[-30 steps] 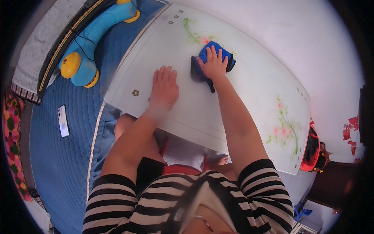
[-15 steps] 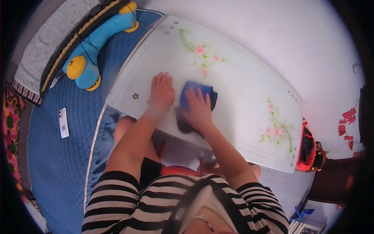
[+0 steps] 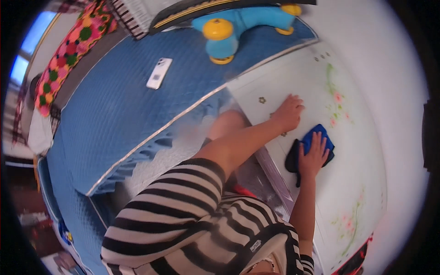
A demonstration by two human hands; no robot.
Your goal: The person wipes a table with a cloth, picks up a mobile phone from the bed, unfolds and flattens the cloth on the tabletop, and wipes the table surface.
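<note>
A folded cloth (image 3: 324,133), blue on its upper part and dark along its left side, lies on the white table (image 3: 348,174). Across it my right hand (image 3: 314,153) rests palm down, fingers spread flat and not wrapped round it. Farther up the tabletop, my left hand (image 3: 289,112) is on or just over the surface, its fingers stretched and slightly bent. Nothing shows in that hand, and a gap separates it from the cloth. Pink flowers with green leaves (image 3: 337,98) decorate the tabletop.
Against the table's left side stands a bed with a blue quilted cover (image 3: 123,110). On it lie a white phone (image 3: 159,73) and a blue toy with yellow ends (image 3: 217,30). A white wall (image 3: 394,114) borders the far right side. A colourful patterned fabric (image 3: 75,55) is at upper left.
The whole view has swung toward the bed, so table and hands now appear farther right. My right hand stays on the cloth; my left hand remains at the tabletop, its fingers a little more bent.
</note>
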